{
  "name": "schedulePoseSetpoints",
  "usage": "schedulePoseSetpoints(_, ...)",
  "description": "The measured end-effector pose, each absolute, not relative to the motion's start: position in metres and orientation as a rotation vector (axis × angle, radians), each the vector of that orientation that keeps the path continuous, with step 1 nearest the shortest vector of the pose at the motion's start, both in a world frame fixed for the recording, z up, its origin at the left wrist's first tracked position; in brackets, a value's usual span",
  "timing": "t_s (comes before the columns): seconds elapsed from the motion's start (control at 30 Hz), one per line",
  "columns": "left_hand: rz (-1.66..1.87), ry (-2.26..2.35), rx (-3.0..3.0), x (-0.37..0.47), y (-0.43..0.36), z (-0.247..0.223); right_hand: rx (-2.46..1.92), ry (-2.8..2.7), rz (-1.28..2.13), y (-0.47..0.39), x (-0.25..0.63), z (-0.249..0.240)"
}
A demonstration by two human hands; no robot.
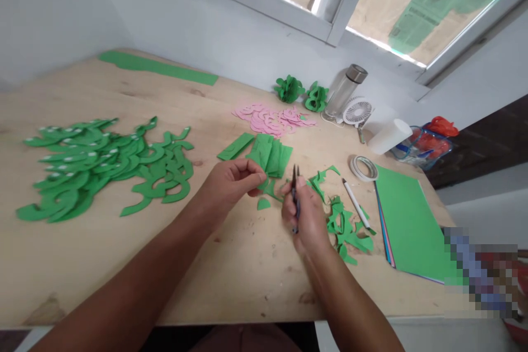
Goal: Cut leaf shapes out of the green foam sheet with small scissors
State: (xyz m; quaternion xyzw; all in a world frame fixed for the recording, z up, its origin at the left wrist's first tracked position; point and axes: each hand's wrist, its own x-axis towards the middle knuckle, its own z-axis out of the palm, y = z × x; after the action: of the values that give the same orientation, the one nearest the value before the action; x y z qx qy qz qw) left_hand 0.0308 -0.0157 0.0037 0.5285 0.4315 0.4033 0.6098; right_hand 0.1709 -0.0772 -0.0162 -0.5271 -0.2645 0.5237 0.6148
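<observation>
My left hand pinches a small green paper piece above the wooden table. My right hand grips a pair of small scissors, blades pointing up and almost closed, right beside that piece. A little cut-off green scrap lies on the table between the two hands. Just behind them sits a stack of folded green paper strips. Green offcuts are scattered to the right of my right hand.
A big heap of curved green cutouts lies at the left. Pink cutouts, two green paper flowers, a bottle, a small fan, a tape roll, a pen and coloured paper sheets lie behind and to the right.
</observation>
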Motion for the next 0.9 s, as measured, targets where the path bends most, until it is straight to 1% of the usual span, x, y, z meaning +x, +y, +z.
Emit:
schedulePoseSetpoints(0.17,0.708,1.025,1.594,0.034,-0.015,-0.01,-1.19,-0.52,1.021,-0.066,0.192,-0.015)
schedulePoseSetpoints(0.33,0.655,1.281,1.961,0.043,-0.012,-0.026,-1.183,-0.474,0.969,-0.061,0.202,-0.015)
schedulePoseSetpoints(0.47,0.494,1.328,2.203,0.057,-0.013,-0.03,-1.171,-0.464,0.969,-0.059,0.204,-0.017)
schedulePoseSetpoints(0.63,0.345,1.341,2.33,0.072,-0.016,-0.035,-1.124,-0.465,0.994,-0.059,0.203,-0.021)
schedulePoseSetpoints(0.9,0.326,1.443,2.304,0.079,-0.017,-0.037,-1.114,-0.466,1.025,-0.058,0.2,-0.02)
